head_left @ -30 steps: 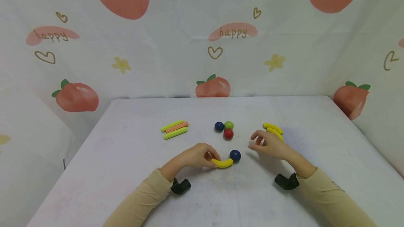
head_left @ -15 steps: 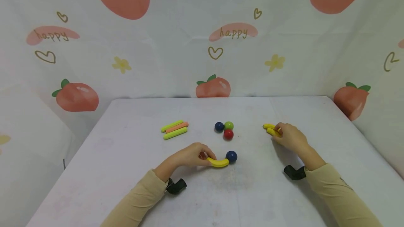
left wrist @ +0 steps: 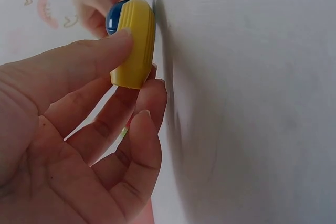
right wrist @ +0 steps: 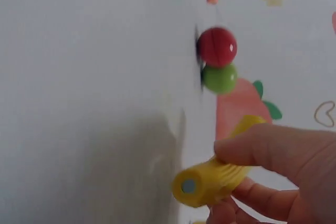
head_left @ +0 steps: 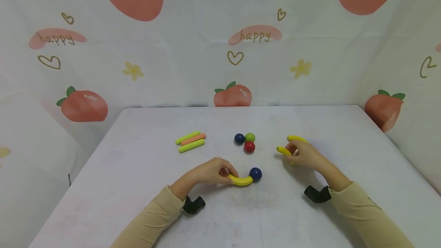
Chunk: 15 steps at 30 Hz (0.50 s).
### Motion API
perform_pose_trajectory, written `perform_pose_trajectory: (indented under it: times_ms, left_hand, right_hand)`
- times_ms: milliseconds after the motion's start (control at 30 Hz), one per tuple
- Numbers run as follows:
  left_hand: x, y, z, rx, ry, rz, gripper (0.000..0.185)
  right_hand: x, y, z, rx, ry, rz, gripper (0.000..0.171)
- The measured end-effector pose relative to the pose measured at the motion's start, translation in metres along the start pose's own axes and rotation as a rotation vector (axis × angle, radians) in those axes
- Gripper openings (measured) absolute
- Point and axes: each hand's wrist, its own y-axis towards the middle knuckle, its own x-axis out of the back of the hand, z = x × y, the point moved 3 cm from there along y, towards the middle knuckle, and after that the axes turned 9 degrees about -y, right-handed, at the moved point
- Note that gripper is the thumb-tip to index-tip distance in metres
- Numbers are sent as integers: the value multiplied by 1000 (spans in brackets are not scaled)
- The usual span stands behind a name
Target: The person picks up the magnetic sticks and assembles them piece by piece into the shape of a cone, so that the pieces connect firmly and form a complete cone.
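My left hand pinches one end of a curved yellow magnetic stick between thumb and fingers. At the stick's other end a dark blue ball touches it. In the left wrist view, the thumb presses on the ribbed side of this stick, and the blue ball shows partly behind it. My right hand pinches a second curved yellow magnetic stick, raised off the table. The right wrist view shows a grey disc in the near end of that stick.
Behind the right hand lies another curved yellow stick, partly hidden. A blue ball, a green ball and a red ball sit together mid-table. Two lime sticks and an orange stick lie at the left.
My right hand reached to the two curved yellow sticks, took the nearer one and has drawn it left and toward me. The left hand, with stick and blue ball, shifted only slightly.
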Motion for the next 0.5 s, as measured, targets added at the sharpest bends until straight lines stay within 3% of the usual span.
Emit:
perform_pose_trajectory:
  times_ms: [200,433,500]
  left_hand:
    - [-4,2,-3,1,-6,18,18]
    - [-8,4,-5,2,-12,35,19]
    - [-8,4,-6,1,-10,37,20]
  right_hand:
    - [-8,2,15,51,153,25,27]
    - [-18,3,27,-10,345,114,37]
    - [-21,3,30,-15,357,127,39]
